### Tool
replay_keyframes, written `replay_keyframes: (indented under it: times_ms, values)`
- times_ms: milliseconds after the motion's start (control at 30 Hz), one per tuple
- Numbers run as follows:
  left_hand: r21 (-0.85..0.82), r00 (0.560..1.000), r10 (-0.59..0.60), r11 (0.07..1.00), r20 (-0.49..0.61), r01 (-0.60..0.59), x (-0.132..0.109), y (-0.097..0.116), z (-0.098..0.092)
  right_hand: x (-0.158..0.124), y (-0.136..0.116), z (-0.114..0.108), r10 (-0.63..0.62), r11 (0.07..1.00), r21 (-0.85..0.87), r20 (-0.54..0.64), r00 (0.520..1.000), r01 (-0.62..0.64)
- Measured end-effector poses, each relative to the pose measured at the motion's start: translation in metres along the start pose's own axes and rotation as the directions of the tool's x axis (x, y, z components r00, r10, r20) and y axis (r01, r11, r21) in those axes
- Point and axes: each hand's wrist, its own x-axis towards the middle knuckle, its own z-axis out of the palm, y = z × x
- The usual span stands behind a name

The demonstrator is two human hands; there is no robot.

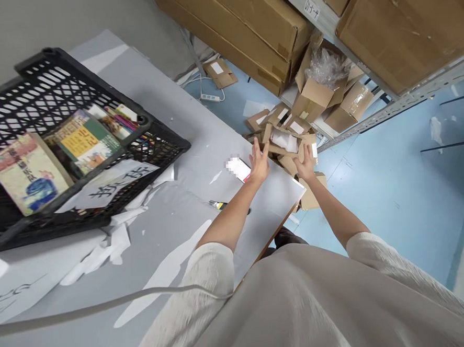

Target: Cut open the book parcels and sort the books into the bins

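Note:
Both my hands reach past the table corner with their fingers spread. My left hand [259, 162] is over the table edge, close to the left side of an opened cardboard box [268, 133] with white lining in it. My right hand [305, 165] is out beyond the edge, near the same box's right side. Neither hand visibly grips the box; whether fingertips touch it I cannot tell. A phone [240, 170] with a lit screen lies by my left wrist. Under my left forearm is a yellow and black utility knife [217, 204], partly hidden.
A black plastic crate [167, 141] holding several books [31, 172] stands on the grey table [181, 244]. Opened cartons [310, 103] are heaped on the blue floor beyond the corner. A metal shelf [419, 86] carries large boxes. A grey cable [106, 305] crosses the table toward me.

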Motion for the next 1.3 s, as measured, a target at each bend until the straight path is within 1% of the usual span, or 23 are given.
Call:
replay_keyframes:
  times_ms: [67,167,300,500,567,700,833,967,1067,1167,1300]
  values:
    - [0.014,1.000,-0.007,1.000,0.025,0.007,-0.006,0.001,0.000,-0.003,0.002,0.002,-0.014,1.000,0.004,0.017,1.000,0.014]
    - [0.014,0.999,-0.017,1.000,0.034,0.016,-0.013,0.002,0.000,-0.007,0.005,0.005,-0.028,1.000,-0.001,0.046,0.999,0.028]
    - [0.007,0.999,-0.015,1.000,0.042,0.015,-0.018,0.005,0.001,-0.008,0.007,0.008,-0.030,1.000,-0.002,0.060,0.998,0.030]
    - [0.056,0.997,0.002,0.998,0.076,-0.007,-0.029,0.012,0.002,-0.007,0.006,0.013,-0.011,1.000,0.012,0.076,0.997,0.010]
    - [0.063,0.996,0.021,0.998,0.082,-0.027,-0.033,0.014,0.000,-0.006,0.006,0.016,-0.033,0.999,0.011,0.087,0.996,0.032]
    - [0.103,0.996,0.039,0.994,0.081,-0.047,-0.044,0.018,-0.007,-0.006,0.005,0.023,-0.125,0.992,0.040,0.125,0.984,0.120]
    - [0.226,0.997,0.000,0.974,0.083,-0.019,-0.061,0.017,-0.026,-0.005,-0.001,0.040,-0.159,0.986,0.085,0.187,0.970,0.145]
    - [0.346,0.995,-0.090,0.935,0.036,0.072,-0.088,0.013,-0.057,-0.007,-0.015,0.066,-0.183,0.978,0.145,0.266,0.946,0.149]
    - [0.384,0.990,-0.137,0.914,-0.019,0.134,-0.112,0.009,-0.082,-0.015,-0.032,0.087,-0.205,0.973,0.171,0.352,0.913,0.152]
    - [0.381,0.979,-0.175,0.902,-0.103,0.202,-0.138,0.004,-0.104,-0.026,-0.052,0.106,-0.236,0.968,0.184,0.433,0.870,0.171]
    - [0.363,0.957,-0.223,0.890,-0.184,0.277,-0.182,-0.002,-0.130,-0.048,-0.080,0.130,-0.295,0.953,0.223,0.504,0.812,0.208]
